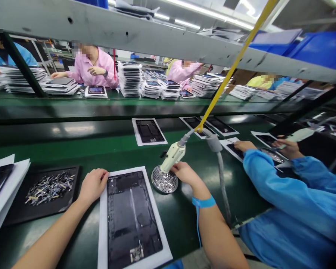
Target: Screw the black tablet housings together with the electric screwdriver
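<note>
A black tablet housing (133, 216) lies on a white sheet (103, 239) in front of me. At its top left corner is my left hand (93, 184), with curled fingers pressed together; anything between them is hidden. My right hand (186, 173) is closed at the lower end of a pale electric screwdriver (173, 155), its fingertips partly hidden behind the tool. The screwdriver leans, its nose down over a round metal screw dish (164, 183) with many small holes. A blue wrist strap (204, 202) circles my right wrist.
To the left, a black tray (44, 209) holds a heap of small strips, beside stacked sheets (9, 201). More housings (149, 130) lie further back. A yellow strap (232, 71) and grey cable (222, 183) hang nearby. A co-worker's blue sleeves (264, 175) occupy the right.
</note>
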`<state>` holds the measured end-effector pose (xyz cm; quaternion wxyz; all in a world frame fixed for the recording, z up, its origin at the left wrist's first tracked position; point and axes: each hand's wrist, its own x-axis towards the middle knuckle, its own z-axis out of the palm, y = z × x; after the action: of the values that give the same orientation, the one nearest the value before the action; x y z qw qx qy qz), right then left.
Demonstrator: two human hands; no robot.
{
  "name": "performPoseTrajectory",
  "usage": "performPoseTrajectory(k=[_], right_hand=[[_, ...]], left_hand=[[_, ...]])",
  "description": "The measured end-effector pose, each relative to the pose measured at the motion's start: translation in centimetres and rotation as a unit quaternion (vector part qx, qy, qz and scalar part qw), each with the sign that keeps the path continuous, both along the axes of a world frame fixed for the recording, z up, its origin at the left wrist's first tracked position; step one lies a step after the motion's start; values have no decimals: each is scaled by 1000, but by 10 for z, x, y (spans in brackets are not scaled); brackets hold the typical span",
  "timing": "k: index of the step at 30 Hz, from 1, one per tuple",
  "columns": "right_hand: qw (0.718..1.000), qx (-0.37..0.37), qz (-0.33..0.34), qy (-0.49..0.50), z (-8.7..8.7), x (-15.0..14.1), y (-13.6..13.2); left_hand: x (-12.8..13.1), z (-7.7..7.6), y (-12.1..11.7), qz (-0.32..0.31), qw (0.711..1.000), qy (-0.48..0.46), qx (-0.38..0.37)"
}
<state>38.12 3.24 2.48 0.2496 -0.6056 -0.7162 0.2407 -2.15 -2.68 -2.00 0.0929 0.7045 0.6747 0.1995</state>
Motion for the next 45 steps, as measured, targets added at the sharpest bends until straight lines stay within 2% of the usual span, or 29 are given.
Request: performPoseTrajectory(k=[4,6,7,8,10,12,15,20,23,25,27,28,29,30,32,34,36,37,42,45], right_hand=[[999,-8,-31,-38,20,2,-26],[998,-40,-10,-46,25,-4,-53],[994,-94,29,-46,25,-10,-69],[986,-147,72,-44,23,-17,-85],[975,-187,107,-55,15,-36,-114],[972,-179,119,-96,5,-55,-134],[969,-152,102,-166,-5,-75,-145],[971,-163,88,-150,-4,-70,-141],[976,-160,101,-104,-1,-56,-136],[986,-140,79,-42,4,-47,-128],[996,-67,-6,55,11,-44,-111],[992,-9,-63,110,17,-45,-98],[977,61,-119,164,22,-47,-84],[962,112,-139,205,28,-51,-68],[943,118,-98,294,39,-61,-37],[914,60,-3,401,46,-71,-11],[888,15,66,454,48,-80,4],[882,16,77,465,46,-83,7],[884,148,4,444,30,-89,-2],[883,178,-21,433,23,-92,-12]], left_hand=[[2,3,-1,4,1000,10,-4],[4,5,-3,2,1000,18,-7],[4,6,-4,1,1000,20,-8],[5,7,-4,0,1000,22,-8],[5,7,-5,1,1000,22,-7],[5,6,-5,1,1000,22,-4],[3,5,-4,-3,1000,16,0],[3,6,-4,-22,1000,-11,-8],[5,4,-3,-34,999,-18,-8],[6,2,-3,-29,999,-23,3],[7,0,-3,-21,999,-28,15],[7,0,-3,-18,999,-32,22],[8,0,-3,-17,999,-38,30],[8,1,-3,-21,998,-45,38],[8,3,-5,-38,996,-65,56],[8,6,-6,-68,992,-86,64],[8,8,-7,-96,988,-102,61],[8,9,-7,-103,987,-105,58],[8,10,-6,-86,992,-89,37],[9,11,-6,-83,993,-87,22]])
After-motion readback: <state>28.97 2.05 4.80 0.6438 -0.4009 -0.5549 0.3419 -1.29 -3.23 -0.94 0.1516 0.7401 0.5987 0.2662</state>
